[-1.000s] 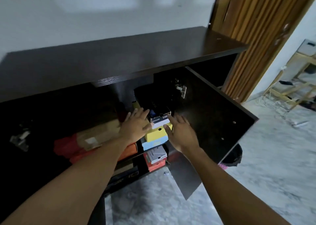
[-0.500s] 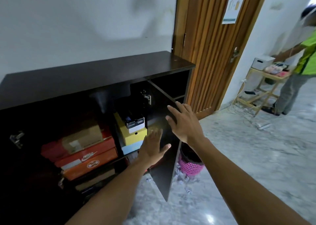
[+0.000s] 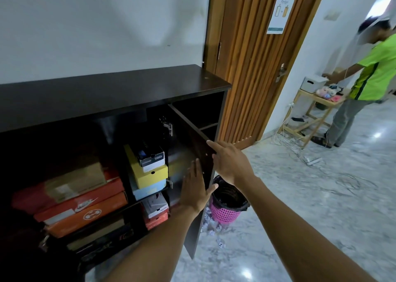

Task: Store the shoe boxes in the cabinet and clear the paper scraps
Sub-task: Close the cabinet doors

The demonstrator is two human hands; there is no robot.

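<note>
A dark wooden cabinet (image 3: 107,93) stands against the wall with its shelves full of shoe boxes: orange boxes (image 3: 85,209) at the left, a yellow box (image 3: 147,174) over a light blue one in the middle, a small dark box (image 3: 151,156) on top. The cabinet door (image 3: 190,144) stands half open, edge toward me. My left hand (image 3: 196,190) lies flat on the door's inner face with the thumb round its edge. My right hand (image 3: 230,164) touches the door's outer edge with straight fingers. Crumpled paper scraps (image 3: 212,226) lie on the floor beside the door.
A pink basket with a black liner (image 3: 227,202) stands on the marble floor behind the door. A wooden room door (image 3: 252,63) is to the right of the cabinet. At the far right, a person in a green shirt (image 3: 372,78) stands at a small wooden table (image 3: 310,110), with cables on the floor.
Both hands left the boxes on the shelf and went to the cabinet door. The door has swung from wide open toward the cabinet. My view has turned right and pulled back.
</note>
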